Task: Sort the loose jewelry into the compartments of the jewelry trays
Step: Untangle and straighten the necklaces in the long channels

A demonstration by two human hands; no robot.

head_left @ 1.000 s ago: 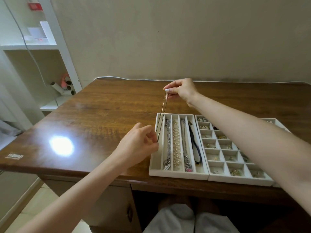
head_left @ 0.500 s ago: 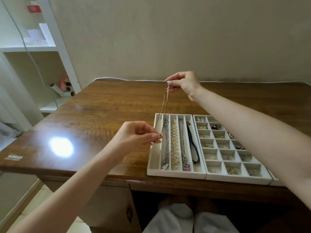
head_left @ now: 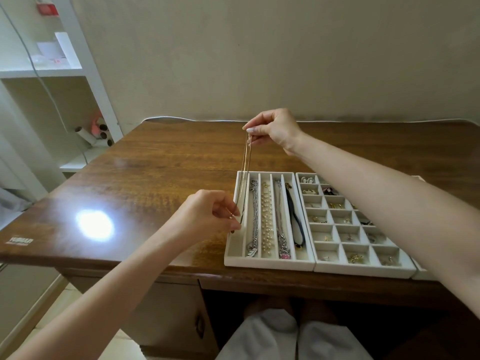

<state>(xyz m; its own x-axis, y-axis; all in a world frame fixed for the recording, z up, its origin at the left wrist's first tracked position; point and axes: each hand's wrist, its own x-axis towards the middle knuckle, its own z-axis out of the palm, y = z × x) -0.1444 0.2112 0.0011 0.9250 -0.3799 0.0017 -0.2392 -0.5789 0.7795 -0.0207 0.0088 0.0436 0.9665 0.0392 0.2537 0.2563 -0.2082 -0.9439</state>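
A thin gold chain necklace (head_left: 245,167) hangs doubled and taut between my two hands. My right hand (head_left: 272,128) pinches its top end above the table's far side. My left hand (head_left: 210,216) pinches the lower end just over the leftmost slot of the white long-slot tray (head_left: 233,258). The other slots hold a silver chain (head_left: 254,216), a pearl strand (head_left: 267,219), another silver necklace (head_left: 280,224) and a dark cord (head_left: 294,216). Beside it lies a white grid tray (head_left: 363,271) with small earrings and rings in its cells.
The trays lie near the front edge of a brown wooden table (head_left: 155,172), which carries a bright light reflection at left. My right forearm crosses over the grid tray. A white shelf unit (head_left: 65,71) stands at left; a third tray's corner (head_left: 422,275) shows at right.
The chain's lower end, in my left hand, has come down toward the leftmost slot, and my right hand has lifted slightly, stretching the chain longer.
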